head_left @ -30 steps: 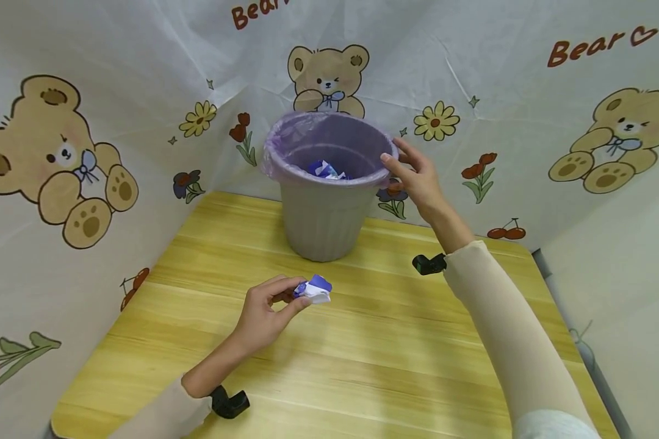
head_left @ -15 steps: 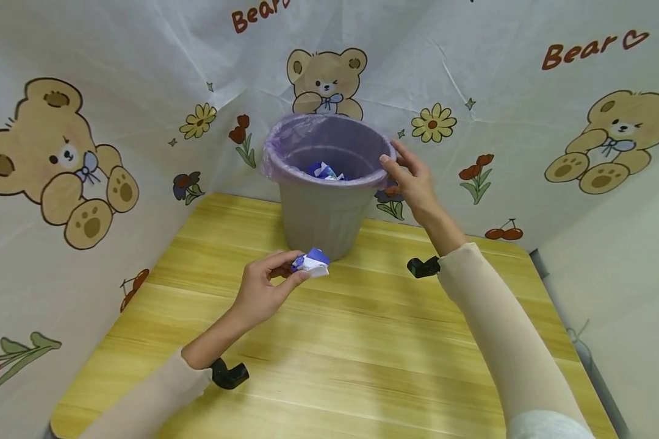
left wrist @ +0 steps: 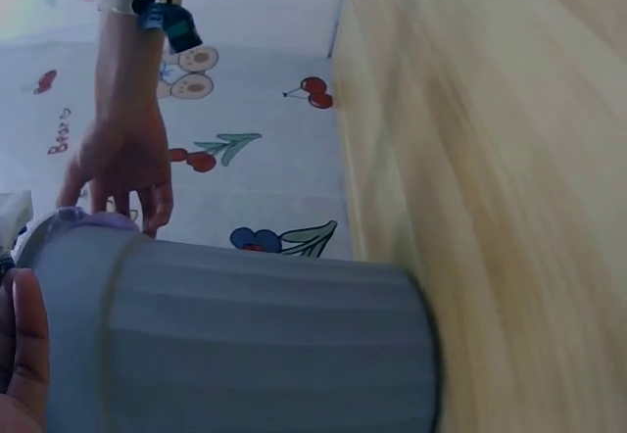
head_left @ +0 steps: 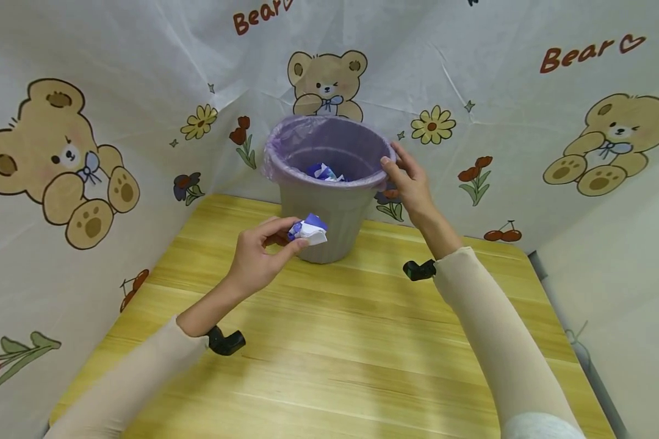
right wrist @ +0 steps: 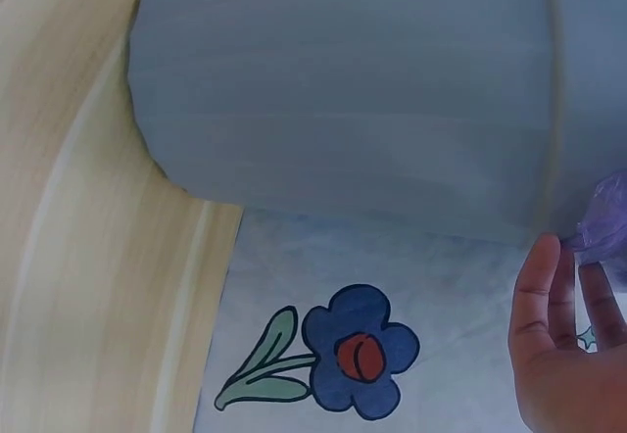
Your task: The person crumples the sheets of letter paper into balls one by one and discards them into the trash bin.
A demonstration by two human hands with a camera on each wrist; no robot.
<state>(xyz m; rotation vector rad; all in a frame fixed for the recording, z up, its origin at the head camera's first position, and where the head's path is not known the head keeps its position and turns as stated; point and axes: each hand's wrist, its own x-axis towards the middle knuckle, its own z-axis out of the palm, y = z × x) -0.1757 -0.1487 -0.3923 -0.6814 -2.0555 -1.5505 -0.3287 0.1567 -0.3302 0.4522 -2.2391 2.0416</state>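
Observation:
My left hand (head_left: 258,256) pinches a crumpled piece of blue and white paper (head_left: 310,230) between thumb and fingers, in front of the trash can's upper wall in the head view. The grey trash can (head_left: 329,210) stands upright, lined with a purple plastic bag (head_left: 277,152) folded over its rim. Inside lie more crumpled blue and white scraps (head_left: 325,173). On the right side of the rim, my right hand (head_left: 417,189) holds on, thumb at the top edge and fingers outside. The left wrist view catches only the fingers (left wrist: 29,325) of my left hand at its edge.
The can rests near the back of a wooden table (head_left: 318,353). Behind and beside the table hangs a white cloth (head_left: 159,49) printed with bears and flowers. A black wrist camera (head_left: 227,341) sticks out from the left sleeve, another (head_left: 419,270) from the right.
My left hand has risen with the crumpled paper, up and forward toward the trash can. The right hand stays at the rim.

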